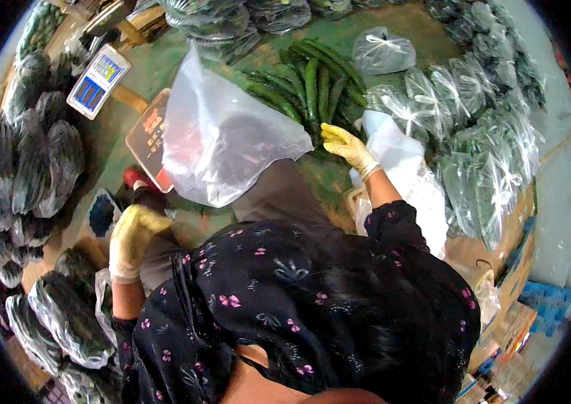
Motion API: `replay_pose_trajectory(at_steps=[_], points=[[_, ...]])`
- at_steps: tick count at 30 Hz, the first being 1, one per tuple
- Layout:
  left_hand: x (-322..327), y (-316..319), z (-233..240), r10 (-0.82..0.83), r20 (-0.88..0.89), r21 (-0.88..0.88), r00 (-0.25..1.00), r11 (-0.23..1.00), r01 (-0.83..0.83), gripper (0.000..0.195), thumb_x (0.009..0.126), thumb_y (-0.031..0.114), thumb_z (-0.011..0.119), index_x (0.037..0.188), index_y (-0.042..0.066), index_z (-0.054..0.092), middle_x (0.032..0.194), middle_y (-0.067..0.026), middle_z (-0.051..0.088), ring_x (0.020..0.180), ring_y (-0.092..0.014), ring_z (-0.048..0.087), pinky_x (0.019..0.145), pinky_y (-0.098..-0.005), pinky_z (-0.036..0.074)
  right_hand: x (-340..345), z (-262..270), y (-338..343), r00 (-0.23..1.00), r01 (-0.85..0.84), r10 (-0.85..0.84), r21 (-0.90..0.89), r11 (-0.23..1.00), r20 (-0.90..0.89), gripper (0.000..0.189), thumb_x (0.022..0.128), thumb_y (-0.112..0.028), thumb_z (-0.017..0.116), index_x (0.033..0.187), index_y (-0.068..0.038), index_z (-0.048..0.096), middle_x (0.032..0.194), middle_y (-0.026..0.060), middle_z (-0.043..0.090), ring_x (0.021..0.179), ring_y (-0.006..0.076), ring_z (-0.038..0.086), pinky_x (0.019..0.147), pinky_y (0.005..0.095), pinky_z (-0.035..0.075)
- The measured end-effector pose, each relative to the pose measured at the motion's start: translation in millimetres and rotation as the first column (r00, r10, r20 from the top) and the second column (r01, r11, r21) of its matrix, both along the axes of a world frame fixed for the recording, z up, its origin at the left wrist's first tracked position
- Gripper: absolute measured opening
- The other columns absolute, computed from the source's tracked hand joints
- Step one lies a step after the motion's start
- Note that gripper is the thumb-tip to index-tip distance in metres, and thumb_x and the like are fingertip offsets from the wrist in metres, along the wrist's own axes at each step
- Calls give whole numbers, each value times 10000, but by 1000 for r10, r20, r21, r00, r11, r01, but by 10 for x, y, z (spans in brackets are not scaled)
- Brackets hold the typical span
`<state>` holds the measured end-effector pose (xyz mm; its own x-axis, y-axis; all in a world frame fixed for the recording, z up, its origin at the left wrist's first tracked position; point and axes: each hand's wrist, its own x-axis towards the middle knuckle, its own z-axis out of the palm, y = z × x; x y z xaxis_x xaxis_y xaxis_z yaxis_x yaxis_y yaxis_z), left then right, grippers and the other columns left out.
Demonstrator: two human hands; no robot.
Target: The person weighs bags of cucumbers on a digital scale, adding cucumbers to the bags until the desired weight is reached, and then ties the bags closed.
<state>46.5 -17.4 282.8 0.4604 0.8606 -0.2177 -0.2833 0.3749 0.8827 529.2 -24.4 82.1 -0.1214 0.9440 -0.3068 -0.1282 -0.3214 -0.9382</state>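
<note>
A pile of green cucumbers (316, 91) lies ahead on the green surface. My right hand (348, 146), in a yellowish glove, is at the pile's near edge; whether it touches a cucumber is unclear. A translucent plastic bag (230, 131) spreads between my hands, partly over the flat plate of a scale (146, 139); what is inside it cannot be told. My left hand (139, 237), also gloved and slightly blurred, is below and left of the bag, apart from it, its fingers bent. The scale's display (98, 81) stands at the upper left.
Filled, tied plastic bags (492, 171) line the right side, and one tied bag (384, 50) sits beyond the cucumbers. More bags of dark produce (28, 151) are stacked at left and lower left. White plastic bags (406, 177) lie beside my right forearm.
</note>
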Motion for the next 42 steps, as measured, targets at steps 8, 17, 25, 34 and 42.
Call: replay_pose_trajectory(at_steps=[8, 17, 25, 34, 42], points=[[925, 328, 192, -7, -503, 169, 864, 980, 107, 447, 873, 206, 587, 1253, 19, 445, 1120, -83, 546, 1055, -146, 492, 913, -274, 384, -997, 833, 729, 978, -201, 173, 292, 935, 117, 466, 845, -241, 625, 1232, -15, 499, 1219, 49, 544, 1105, 127, 478, 961, 261, 345], [948, 549, -671, 366, -686, 302, 629, 929, -212, 508, 737, 260, 724, 1096, -41, 529, 980, -105, 606, 891, -182, 563, 810, -291, 453, -1086, 812, 1068, 979, -182, 202, 292, 939, -38, 328, 857, -169, 610, 1132, -2, 546, 1081, 31, 597, 978, 106, 529, 883, 241, 407], [886, 629, -1761, -367, -723, -338, 586, 927, 163, 479, 821, 414, 558, 1206, 131, 523, 1131, -57, 565, 1033, -199, 498, 820, -350, 419, -1670, 1246, 1405, 975, -219, 224, 233, 947, 6, 275, 791, -52, 648, 1057, -4, 598, 1030, 56, 627, 900, 118, 572, 819, 245, 444], [661, 1244, -1339, 329, -49, -218, 943, 918, -332, 378, 806, 298, 599, 1090, 51, 568, 907, -45, 603, 791, -162, 560, 709, -291, 447, -1806, 1837, 2047, 955, -268, 180, 421, 867, 237, 265, 758, 21, 636, 1021, -13, 617, 952, 33, 643, 826, 105, 577, 765, 231, 468], [392, 662, -229, 894, -175, 449, 413, 446, -774, 471, 795, 243, 661, 1117, -42, 469, 1016, -130, 574, 926, -208, 576, 810, -300, 465, -2075, 2115, 2126, 980, -197, 171, 383, 902, 101, 271, 753, 16, 655, 1021, 8, 614, 988, 55, 644, 810, 89, 583, 759, 209, 462]])
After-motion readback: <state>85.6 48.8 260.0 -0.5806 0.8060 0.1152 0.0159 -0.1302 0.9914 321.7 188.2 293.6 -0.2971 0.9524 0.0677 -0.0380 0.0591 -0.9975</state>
